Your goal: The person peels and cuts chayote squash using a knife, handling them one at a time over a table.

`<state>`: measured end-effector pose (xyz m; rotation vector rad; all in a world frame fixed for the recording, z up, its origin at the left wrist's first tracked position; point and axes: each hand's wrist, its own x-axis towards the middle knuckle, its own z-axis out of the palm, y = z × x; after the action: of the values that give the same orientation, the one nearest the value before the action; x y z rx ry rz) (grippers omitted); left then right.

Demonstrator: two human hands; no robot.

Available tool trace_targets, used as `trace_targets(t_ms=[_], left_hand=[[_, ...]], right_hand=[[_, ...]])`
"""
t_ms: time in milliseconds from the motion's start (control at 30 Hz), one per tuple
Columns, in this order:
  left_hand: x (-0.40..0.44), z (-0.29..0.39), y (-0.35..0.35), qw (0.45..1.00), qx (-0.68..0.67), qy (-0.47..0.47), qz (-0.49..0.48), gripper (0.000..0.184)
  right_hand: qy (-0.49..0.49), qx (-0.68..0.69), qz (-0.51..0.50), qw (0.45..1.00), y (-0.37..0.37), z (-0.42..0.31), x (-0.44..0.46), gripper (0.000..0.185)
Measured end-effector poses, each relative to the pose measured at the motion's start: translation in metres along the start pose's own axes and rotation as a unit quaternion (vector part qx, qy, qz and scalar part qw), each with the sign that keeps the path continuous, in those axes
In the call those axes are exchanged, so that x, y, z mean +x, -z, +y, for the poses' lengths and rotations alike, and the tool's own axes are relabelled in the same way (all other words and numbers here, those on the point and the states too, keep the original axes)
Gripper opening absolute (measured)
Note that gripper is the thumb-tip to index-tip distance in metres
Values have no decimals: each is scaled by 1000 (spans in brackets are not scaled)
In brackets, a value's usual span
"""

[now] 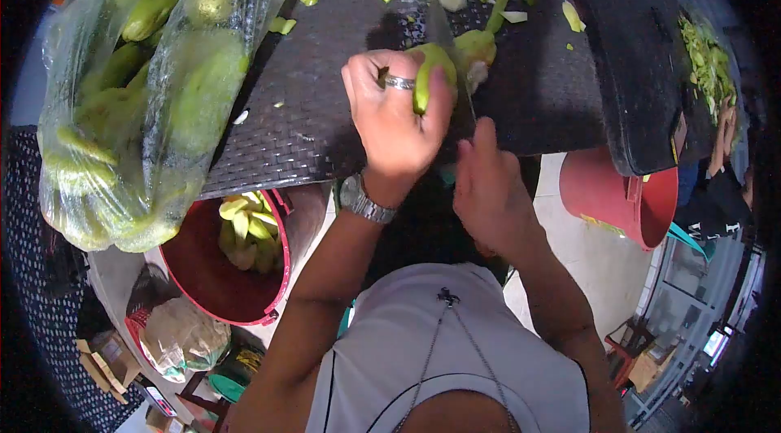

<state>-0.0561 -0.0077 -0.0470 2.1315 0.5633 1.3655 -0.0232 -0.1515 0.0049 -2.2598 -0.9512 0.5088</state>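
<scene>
A: Surface?
B: Dark woven tabletop, scraps at far edge.
A: Hands?
B: Left hand curled round green fruit, over tabletop. Right hand gripping knife, blade angled up beside fruit.

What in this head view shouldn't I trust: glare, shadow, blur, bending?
Head view: fisheye bending, with the woven tabletop's edge looking curved and the corners black; bright glare streaks across the clear plastic bag; dark shadows on both sides of the knife, its blade low in contrast; right hand looks slightly soft, probably motion.
</scene>
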Motion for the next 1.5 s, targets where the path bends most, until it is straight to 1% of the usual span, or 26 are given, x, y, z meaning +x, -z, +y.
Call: trace_targets(t_ms=[67,133,233,267,367,433,467,500,567,600,700,733,767,800,833,933,967,1033,1100,1133,1233,1267,1367,1400,1433,1500], left_hand=[[0,-3,0,1000,0,-2,-5,23],[0,-3,0,1000,1,-3,-9,30],[6,2,2,1000,21,-5,-18,44],[6,2,5,999,28,2,-32,53],[10,-3,18,1000,-3,-2,-18,50],[14,-4,33,997,37,71,-18,45],[15,-8,39,992,4,124,-21,40],[17,-12,44,984,-30,177,-21,34],[19,-25,54,967,-123,221,-37,26],[20,-29,58,955,-168,242,-43,23],[21,-31,65,924,-241,295,-45,20],[20,-31,64,924,-243,292,-44,20],[19,-31,64,926,-235,292,-44,21],[19,-30,63,928,-230,291,-46,21],[18,-29,61,929,-227,290,-50,21],[19,-22,58,957,-139,248,-65,25],[18,-18,58,964,-106,235,-68,27],[13,-18,53,993,7,90,-70,38],[16,-15,49,991,35,-49,-123,41],[16,-10,45,988,50,-44,-142,45],[27,7,44,972,145,-44,-179,49],[30,11,44,963,178,-56,-193,60],[44,41,35,945,185,-127,-240,73],[50,49,28,926,185,-153,-292,90],[54,51,19,905,193,-148,-351,94],[68,52,1,852,205,-136,-463,101]], right_hand=[[13,-34,-9,999,-5,-1,19,20],[-8,-23,-26,999,-11,3,26,22],[-19,-24,-54,998,-7,3,28,22],[-15,-24,-61,998,-4,0,30,21],[-31,-62,-79,994,11,4,33,19],[-111,113,-169,973,31,15,38,19],[-148,198,-213,945,38,21,38,20],[-160,241,-221,931,42,27,36,20],[-181,324,-242,897,47,35,34,20],[-178,328,-236,897,49,34,30,18],[-136,333,-175,916,66,30,17,18],[-91,279,-122,948,67,39,18,21],[-28,190,-31,981,67,43,20,24],[35,98,64,993,69,47,26,27],[94,1,160,983,73,52,31,30],[163,18,140,976,96,71,64,38],[163,-22,132,978,102,73,73,37],[165,-102,114,974,115,72,86,35],[117,-122,128,977,118,78,91,33],[93,-131,135,978,117,83,94,33],[20,-52,151,987,112,107,94,35],[1,-27,145,989,108,117,90,36],[-66,45,111,991,104,132,76,39],[-97,64,86,989,107,130,72,40],[-129,82,61,986,108,128,69,40],[-136,124,68,981,111,131,67,39]])
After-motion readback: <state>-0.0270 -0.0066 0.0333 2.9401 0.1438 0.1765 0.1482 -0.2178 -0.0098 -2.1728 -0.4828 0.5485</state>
